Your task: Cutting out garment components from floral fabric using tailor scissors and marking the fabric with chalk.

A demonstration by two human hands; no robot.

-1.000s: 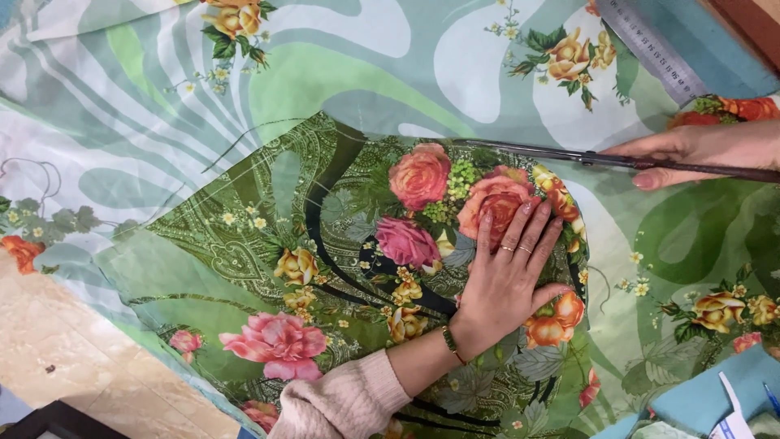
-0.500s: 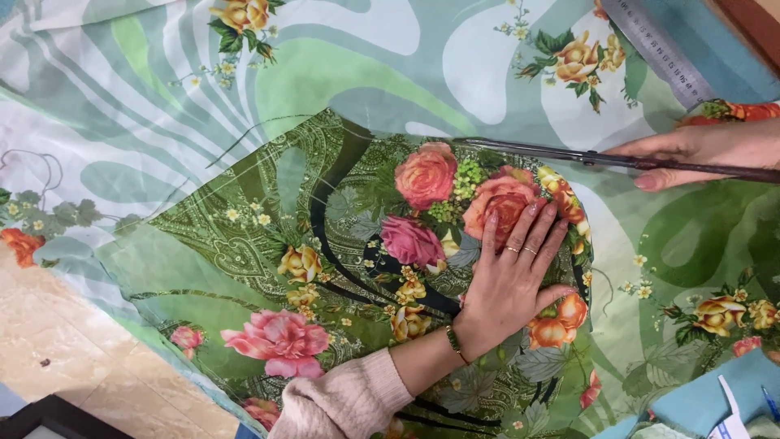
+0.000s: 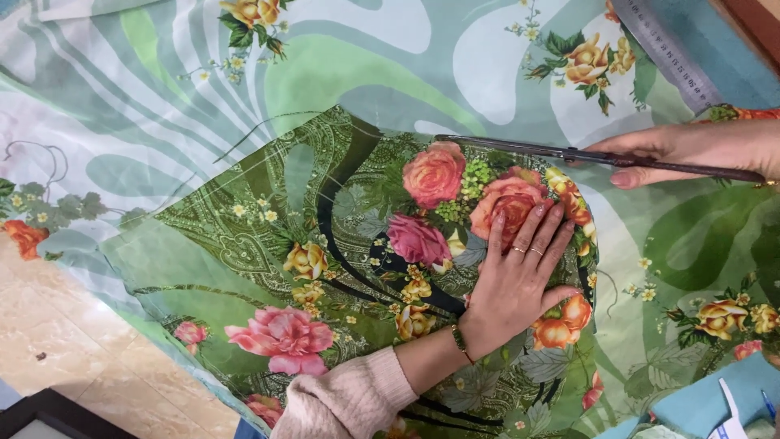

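Observation:
My left hand (image 3: 520, 280) lies flat, fingers spread, on a dark green patterned fabric piece (image 3: 244, 236) with pink and orange roses. It wears rings, a bracelet and a pale pink knit sleeve. My right hand (image 3: 691, 146) comes in from the right edge, closed on long dark scissors (image 3: 520, 149). Their blades run leftward along the upper edge of the dark green piece, just above my left fingertips. Underneath both lies a larger light green fabric (image 3: 366, 65) with white swirls and yellow flowers.
A grey metal ruler (image 3: 666, 49) lies diagonally at the top right on the light fabric. Beige floor tiles (image 3: 65, 358) show at the bottom left. Teal cloth and a small white item (image 3: 715, 402) sit at the bottom right corner.
The scissors' tip has crept a little to the left along the dark fabric's upper edge. My left hand stays pressed in the same place.

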